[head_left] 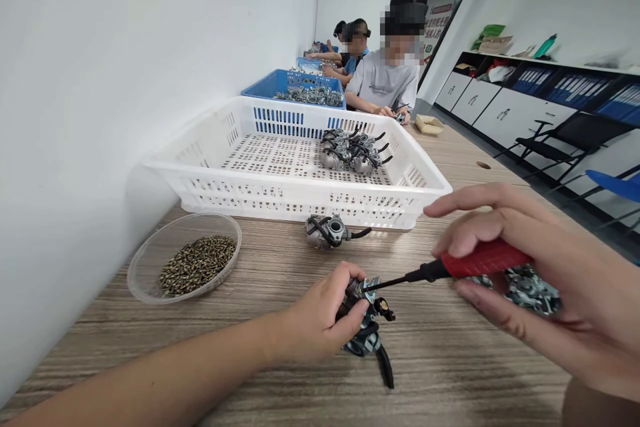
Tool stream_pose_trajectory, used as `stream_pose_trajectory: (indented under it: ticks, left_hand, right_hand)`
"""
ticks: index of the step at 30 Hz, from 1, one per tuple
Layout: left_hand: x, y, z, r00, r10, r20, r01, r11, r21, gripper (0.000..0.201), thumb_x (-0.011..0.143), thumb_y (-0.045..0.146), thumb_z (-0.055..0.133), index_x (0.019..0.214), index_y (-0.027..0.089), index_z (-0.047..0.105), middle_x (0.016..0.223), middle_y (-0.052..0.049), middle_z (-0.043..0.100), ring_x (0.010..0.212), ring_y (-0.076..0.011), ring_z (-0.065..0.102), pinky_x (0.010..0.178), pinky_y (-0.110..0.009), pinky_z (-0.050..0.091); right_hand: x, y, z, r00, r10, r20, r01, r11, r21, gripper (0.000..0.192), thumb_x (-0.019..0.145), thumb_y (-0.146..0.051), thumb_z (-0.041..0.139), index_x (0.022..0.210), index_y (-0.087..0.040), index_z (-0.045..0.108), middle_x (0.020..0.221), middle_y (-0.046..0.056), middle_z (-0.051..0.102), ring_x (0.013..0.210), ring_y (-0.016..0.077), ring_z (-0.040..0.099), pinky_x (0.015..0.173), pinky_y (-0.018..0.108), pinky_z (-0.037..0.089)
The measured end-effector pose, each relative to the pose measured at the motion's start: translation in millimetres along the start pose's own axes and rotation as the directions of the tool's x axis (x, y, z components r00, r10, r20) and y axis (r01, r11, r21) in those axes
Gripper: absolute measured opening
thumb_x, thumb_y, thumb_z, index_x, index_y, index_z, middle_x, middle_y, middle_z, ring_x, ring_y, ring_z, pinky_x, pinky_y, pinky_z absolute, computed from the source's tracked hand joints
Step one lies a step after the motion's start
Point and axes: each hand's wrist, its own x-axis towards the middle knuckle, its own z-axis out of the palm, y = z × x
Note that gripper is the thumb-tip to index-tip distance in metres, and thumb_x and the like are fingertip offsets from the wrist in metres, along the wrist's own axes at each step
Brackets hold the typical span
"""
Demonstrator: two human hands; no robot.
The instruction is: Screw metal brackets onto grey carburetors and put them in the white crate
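Screwdriver (450, 267) work on a small carburetor (367, 320) is going on just above the bench (450, 360). The left hand (320, 320) is wrapping its grip closed around the carburetor body, thumb and fingers clamped on its left side, holding it just off the wood with the black hose end hanging down toward the near edge. The right hand (540, 280) is closing its grip on the red handle of the screwdriver, index finger stretched along the top, and the dark shaft is running level to the left, its tip meeting a small metal bracket on top of the carburetor.

Doing this well seems to call for keeping the shaft in line with the screw, so that the tip is not slipping out of the slot, and pressing in while turning. The left hand looks to be bracing against that push; resting the wrist on the bench would likely be steadying it further. Whether the tip is fully seated is too small to tell.

A second carburetor (330, 231) is lying on the bench just in front of a white perforated crate (240, 180), which is holding a cluster of more carburetors (353, 150). A clear dish of small screws (195, 263) is sitting to the left. More metal parts (530, 287) are showing behind the right hand. Further along, other people are sitting at work beside a blue crate (280, 83).
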Motion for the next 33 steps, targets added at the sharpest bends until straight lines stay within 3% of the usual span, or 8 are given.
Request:
stream_pose_trajectory:
  ticks: [3,9,13,16,20,24,29,33]
  left_hand:
    - [-0.3,-0.4,-0.1,1.000,0.011,0.004,-0.011,0.999,0.033,0.034,0.114,0.044,0.054,0.138,0.021,0.048,0.116,-0.012,0.073,0.101,-0.0269,0.068,0.095,-0.046,0.058]
    - [-0.3,0.9,-0.7,1.000,0.022,0.001,-0.022,0.999,0.044,0.032,0.114,0.043,0.052,0.138,0.022,0.047,0.112,-0.009,0.069,0.096,-0.0245,0.065,0.090,-0.042,0.056]
    - [0.6,2.8,-0.4,1.000,0.024,0.002,-0.024,0.999,0.032,0.031,0.114,0.043,0.051,0.138,0.022,0.047,0.112,-0.009,0.068,0.096,-0.0241,0.065,0.090,-0.041,0.055]
    - [0.9,3.2,-0.4,1.000,0.023,0.006,-0.023,0.999,0.025,0.031,0.114,0.041,0.052,0.137,0.021,0.047,0.114,-0.010,0.070,0.098,-0.0238,0.065,0.091,-0.041,0.054]
    - [0.6,2.6,-0.9,0.999,0.047,-0.003,-0.047,0.999,0.026,0.031,0.114,0.039,0.051,0.138,0.021,0.047,0.116,-0.010,0.069,0.098,-0.0238,0.065,0.091,-0.041,0.055]
    - [0.1,2.1,-1.4,0.999,0.051,-0.006,-0.051,0.999,0.019,0.034,0.115,0.041,0.050,0.142,0.020,0.049,0.119,-0.011,0.069,0.103,-0.0258,0.067,0.095,-0.044,0.056]
    - [-0.1,3.2,-1.9,0.999,0.052,-0.007,-0.052,0.999,0.001,0.035,0.114,0.041,0.051,0.142,0.021,0.050,0.121,-0.011,0.069,0.105,-0.0263,0.068,0.096,-0.044,0.056]
    - [-0.7,2.6,-1.7,0.999,0.048,-0.007,-0.048,0.999,0.003,0.035,0.115,0.041,0.050,0.143,0.020,0.049,0.123,-0.013,0.069,0.107,-0.0269,0.067,0.099,-0.045,0.055]
  right_hand:
    - [-1.2,2.5,-3.1,0.997,0.012,0.070,-0.018,0.996,0.085,0.009,0.112,-0.036,0.071,0.120,-0.033,0.068,0.135,0.010,0.074,0.114,0.0311,0.078,0.076,0.038,0.069]
    - [0.3,2.0,11.5,0.996,-0.040,-0.079,0.036,0.998,-0.042,0.016,0.112,-0.047,0.074,0.113,-0.032,0.068,0.080,-0.001,0.069,0.057,0.0187,0.059,0.052,0.034,0.044]
    - [-2.2,1.2,5.9,0.994,0.106,0.003,-0.106,0.994,-0.030,0.035,0.109,-0.061,0.072,0.128,-0.033,0.061,0.108,0.007,0.081,0.079,0.0292,0.077,0.063,0.040,0.059]
    - [-2.4,1.2,-1.5,0.994,0.065,0.091,-0.070,0.996,0.062,0.019,0.112,-0.047,0.068,0.126,-0.034,0.064,0.129,0.010,0.078,0.102,0.0319,0.079,0.076,0.042,0.067]
    - [0.5,0.3,3.2,0.999,-0.014,0.028,0.013,0.999,0.036,0.007,0.115,-0.041,0.068,0.115,-0.034,0.070,0.096,0.003,0.078,0.071,0.0224,0.073,0.057,0.036,0.056]
    - [3.5,0.3,14.8,0.984,-0.108,-0.145,0.102,0.994,-0.045,0.020,0.111,-0.047,0.075,0.121,-0.030,0.074,0.083,0.002,0.079,0.053,0.0202,0.066,0.046,0.037,0.046]
    - [1.4,0.1,8.8,0.997,-0.071,-0.038,0.074,0.995,0.070,0.048,0.105,-0.039,0.081,0.148,-0.026,0.066,0.145,0.015,0.073,0.110,0.0324,0.080,0.078,0.040,0.071]
    - [1.4,0.9,3.5,0.989,-0.148,0.009,0.143,0.970,0.194,0.048,0.105,-0.020,0.074,0.152,-0.026,0.066,0.153,0.016,0.068,0.129,0.0358,0.075,0.091,0.042,0.073]
